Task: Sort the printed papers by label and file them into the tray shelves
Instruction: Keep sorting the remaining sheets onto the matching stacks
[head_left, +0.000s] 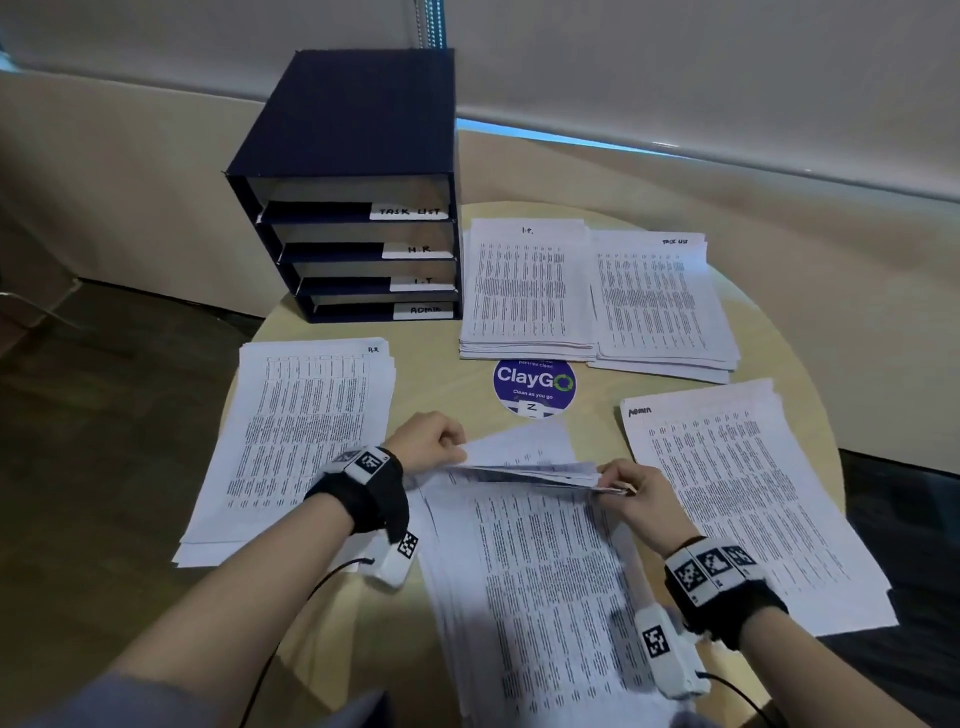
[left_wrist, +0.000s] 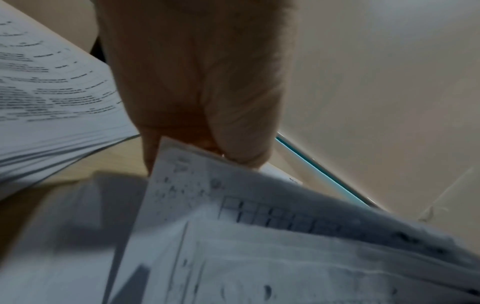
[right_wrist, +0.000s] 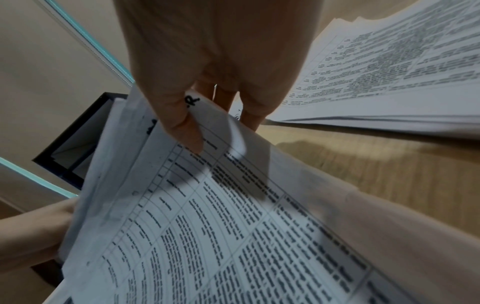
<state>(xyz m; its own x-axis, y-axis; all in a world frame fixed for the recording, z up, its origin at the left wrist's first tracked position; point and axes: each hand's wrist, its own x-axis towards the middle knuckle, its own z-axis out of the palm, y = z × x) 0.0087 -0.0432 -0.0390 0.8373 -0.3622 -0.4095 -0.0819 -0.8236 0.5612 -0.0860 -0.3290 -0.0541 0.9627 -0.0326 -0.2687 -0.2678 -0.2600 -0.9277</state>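
An unsorted stack of printed papers (head_left: 540, 582) lies in front of me on the round table (head_left: 452, 358). My left hand (head_left: 441, 447) pinches the far left corner of its top sheets (left_wrist: 233, 216), and my right hand (head_left: 623, 486) pinches their far right corner (right_wrist: 207, 185), both lifting that far edge off the stack. Sorted piles lie around: H.R. (head_left: 301, 436) at left, I.T. (head_left: 524, 291) and Task List (head_left: 660, 301) at the back, Admin (head_left: 748, 499) at right. The dark blue tray shelves (head_left: 353, 208) stand at the back left, labelled Task List, H.R., I.T. and Admin from top down.
A round blue ClayGo sticker (head_left: 534, 387) sits on the table's middle. A beige wall (head_left: 675, 67) runs behind the table, and dark floor (head_left: 104, 415) lies at the left. The H.R. pile overhangs the table's left edge.
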